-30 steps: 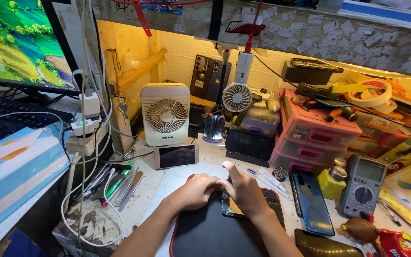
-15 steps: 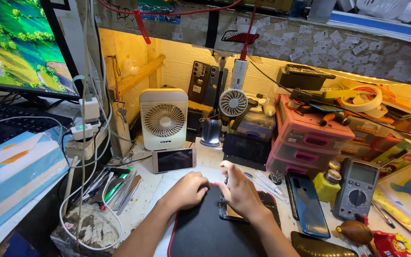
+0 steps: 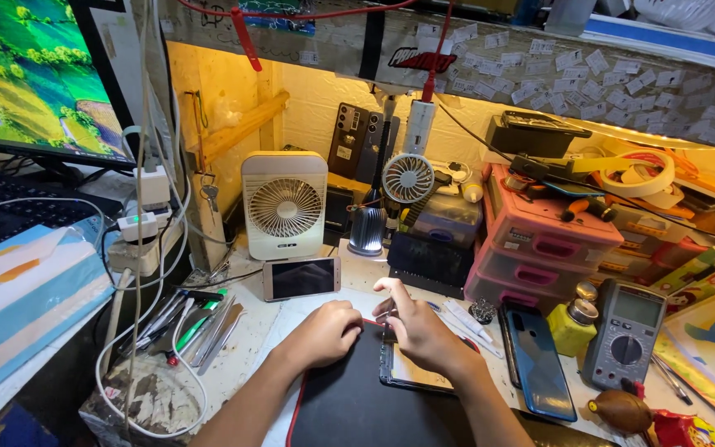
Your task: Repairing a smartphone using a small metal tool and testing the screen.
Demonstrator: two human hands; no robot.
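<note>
An opened phone (image 3: 411,374) lies on a black work mat with a red edge (image 3: 349,406) in front of me. My right hand (image 3: 419,331) rests over the phone's top end, fingers bent, pinching a small thin tool at the phone's upper edge. My left hand (image 3: 324,333) is curled into a loose fist on the mat just left of the phone; whether it holds anything is hidden.
A rose-gold phone (image 3: 301,277) leans behind the mat, a white box fan (image 3: 284,204) behind it. A blue phone (image 3: 535,364), yellow bottle (image 3: 574,324) and multimeter (image 3: 625,331) sit right. Pink drawers (image 3: 539,248) back right; tools and cables (image 3: 196,323) left.
The view has dipped slightly and moved closer. Both hands stay over the phone and mat, shifting only a little; my right hand's fingers have drawn in toward the phone's top edge.
</note>
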